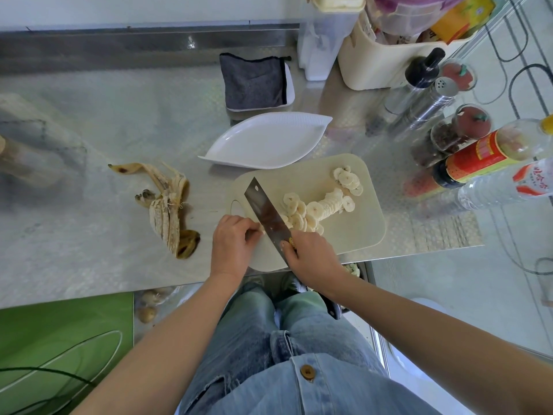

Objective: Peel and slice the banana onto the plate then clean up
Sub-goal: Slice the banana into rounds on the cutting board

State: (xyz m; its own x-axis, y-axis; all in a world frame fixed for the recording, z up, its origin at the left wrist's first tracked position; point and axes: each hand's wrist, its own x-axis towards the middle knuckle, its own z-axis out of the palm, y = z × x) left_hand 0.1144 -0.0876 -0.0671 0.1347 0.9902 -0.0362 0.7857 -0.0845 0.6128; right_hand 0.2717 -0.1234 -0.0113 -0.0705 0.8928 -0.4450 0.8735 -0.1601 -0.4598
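Now, my left hand (233,238): the fingers are curled down and pinch the banana end (261,228) on the cutting board; this piece is mostly hidden under my fingertips.
My right hand (311,256): it is closed around the handle of the knife (266,211); the handle itself is covered by my fingers.
Knife: the wide blade lies diagonal over the left part of the board, with its flat side just beside my left fingertips.
Cutting board (359,223): it is at the front edge of the counter (119,130), and its near corner reaches a little over that edge.
Banana slices (317,205): they lie on the board, right of the blade, in an overlapping row toward the far right corner of the board.
Plate (266,142): white, leaf-shaped, just behind the board, with nothing on it.
Peel (167,211): it lies open on the counter, left of the board, near the front edge.
Grey cloth (253,82): near the back edge, behind the plate.
Bottles and jars (478,154): they stand along the right edge of the counter.
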